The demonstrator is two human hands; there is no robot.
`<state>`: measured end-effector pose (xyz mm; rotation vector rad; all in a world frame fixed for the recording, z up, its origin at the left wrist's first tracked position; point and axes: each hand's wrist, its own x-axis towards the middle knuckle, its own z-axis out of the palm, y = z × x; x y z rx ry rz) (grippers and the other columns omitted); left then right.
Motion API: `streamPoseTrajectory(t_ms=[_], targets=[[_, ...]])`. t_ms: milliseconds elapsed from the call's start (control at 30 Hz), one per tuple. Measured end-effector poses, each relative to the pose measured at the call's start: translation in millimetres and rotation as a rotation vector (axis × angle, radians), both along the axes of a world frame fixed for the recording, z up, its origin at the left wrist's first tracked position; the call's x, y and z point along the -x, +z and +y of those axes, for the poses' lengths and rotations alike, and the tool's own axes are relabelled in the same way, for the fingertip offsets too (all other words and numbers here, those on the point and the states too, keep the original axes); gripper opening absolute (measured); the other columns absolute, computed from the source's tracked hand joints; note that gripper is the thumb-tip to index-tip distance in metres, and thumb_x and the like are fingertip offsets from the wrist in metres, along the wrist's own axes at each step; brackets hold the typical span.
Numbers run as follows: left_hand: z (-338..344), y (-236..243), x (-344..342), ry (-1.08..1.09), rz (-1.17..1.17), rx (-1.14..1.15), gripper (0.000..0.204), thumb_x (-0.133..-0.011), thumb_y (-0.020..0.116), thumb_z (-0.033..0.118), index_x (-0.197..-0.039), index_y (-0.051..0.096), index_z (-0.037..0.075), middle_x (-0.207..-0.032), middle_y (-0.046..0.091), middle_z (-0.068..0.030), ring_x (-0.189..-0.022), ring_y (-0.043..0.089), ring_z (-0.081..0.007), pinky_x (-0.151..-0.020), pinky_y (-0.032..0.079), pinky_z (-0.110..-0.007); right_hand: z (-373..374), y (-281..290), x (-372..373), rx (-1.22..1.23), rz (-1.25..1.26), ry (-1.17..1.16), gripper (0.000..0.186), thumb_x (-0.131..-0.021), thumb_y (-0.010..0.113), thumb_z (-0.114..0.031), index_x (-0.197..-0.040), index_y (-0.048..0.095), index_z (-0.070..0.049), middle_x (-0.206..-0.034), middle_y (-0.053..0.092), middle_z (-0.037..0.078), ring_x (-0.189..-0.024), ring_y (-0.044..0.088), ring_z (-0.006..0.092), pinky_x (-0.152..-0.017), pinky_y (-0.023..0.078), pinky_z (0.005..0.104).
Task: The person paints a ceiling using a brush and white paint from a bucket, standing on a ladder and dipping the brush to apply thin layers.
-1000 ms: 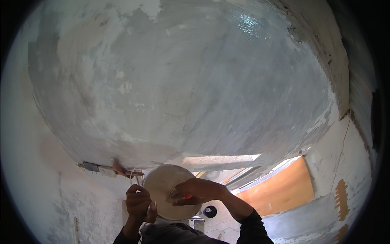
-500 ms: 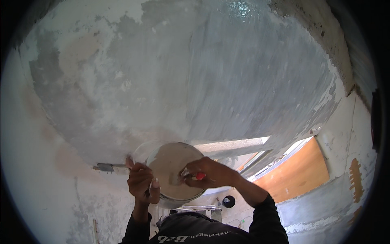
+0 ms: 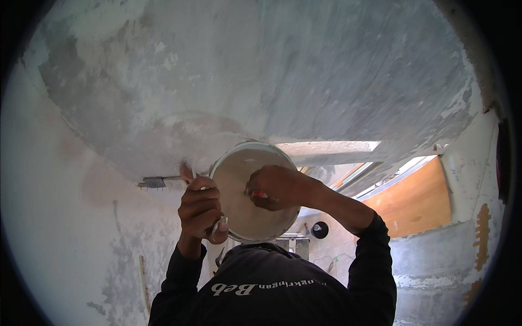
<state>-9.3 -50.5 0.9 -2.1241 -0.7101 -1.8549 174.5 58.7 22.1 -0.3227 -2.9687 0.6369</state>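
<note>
Right now your right hand [image 3: 280, 186] is over the open mouth of a round bucket [image 3: 266, 145], closed around a small tool [image 3: 259, 193] of which little more than a red part shows between your fingers; its working end is hidden, so its exact kind cannot be told. The bucket sits just in front of your chest, between your two forearms, its pale rim framing a smooth beige-grey mixture [image 3: 239, 212]; what bears its weight is out of sight. Your left hand [image 3: 202, 211] is at the bucket's left side, knuckles up and fingers curled in tight just beside the rim, the thumb below them; whether they grip a handle or the edge itself cannot be told. Your black top [image 3: 272, 282], with pale lettering across it, fills the lower middle of the view. Ahead of you spreads a wall patch [image 3: 272, 81] in mottled, streaky grey, with a pale wall [image 3: 70, 217] to your left. A small dark grey block [image 3: 155, 182] sits to the left of your left hand. Off to your right leans an orange-brown board [image 3: 410, 198], and a round black object [image 3: 319, 230] lies low down, near the bucket's right side in the view.
</note>
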Motion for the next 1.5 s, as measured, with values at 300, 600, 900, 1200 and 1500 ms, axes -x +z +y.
streamPoseTrajectory(t_ms=[300,600,900,1200,1500], targets=[[1.8,-7.1,-2.5,0.02,0.117,0.054,0.021,-0.064,0.057,0.013,-0.052,0.041,0.006,-0.048,0.039,-0.0033,-0.046,0.046,-0.0216,-0.062,0.044,-0.036,-0.8,-32.3,-1.1,-0.05,-0.093,-0.124,0.01,-0.08,0.064,-0.013,-0.083,0.067,-0.004,-0.086,0.066,0.014,-0.082,0.065,0.0326,-0.077,0.053,0.0409],[10.0,-17.6,-9.2,-0.004,0.062,0.095,0.033,-0.075,0.057,0.021,-0.05,0.041,0.005,-0.045,0.039,-0.0031,-0.041,0.042,-0.0202,-0.058,0.041,-0.035,4.4,-9.0,-18.1,0.17,0.056,-0.177,0.016,-0.082,0.065,-0.015,-0.09,0.069,-0.002,-0.083,0.066,0.015,-0.082,0.065,0.0311,-0.077,0.052,0.0389],[18.6,-39.9,-10.8,-0.057,-0.045,0.177,0.027,-0.069,0.057,0.01,-0.05,0.039,0.006,-0.045,0.039,-0.0035,-0.042,0.043,-0.0208,-0.057,0.042,-0.035,9.8,-47.5,-30.2,0.193,0.145,-0.229,0.014,-0.086,0.064,-0.013,-0.088,0.066,0.0,-0.081,0.063,0.015,-0.081,0.064,0.0343,-0.074,0.051,0.0425],[33.1,-64.6,-18.4,-0.155,0.01,0.333,0.028,-0.071,0.056,0.006,-0.05,0.039,0.006,-0.047,0.042,-0.004,-0.043,0.046,-0.0218,-0.06,0.044,-0.037,-6.3,-104.2,-47.9,0.271,0.657,-0.621,0.018,-0.081,0.07,-0.002,-0.099,0.067,-0.001,-0.105,0.068,0.013,-0.093,0.068,0.0284,-0.081,0.054,0.0352],[59.8,-105.7,-77.8,-0.489,0.163,0.363,0.023,-0.067,0.056,0.006,-0.051,0.04,0.006,-0.049,0.043,-0.0051,-0.045,0.048,-0.0219,-0.066,0.045,-0.037,-49.4,-154.9,-126.1,0.571,0.394,-1.337,0.024,-0.091,0.062,-0.02,-0.098,0.064,0.003,-0.089,0.066,0.027,-0.087,0.064,0.0444,-0.075,0.05,0.0466]])
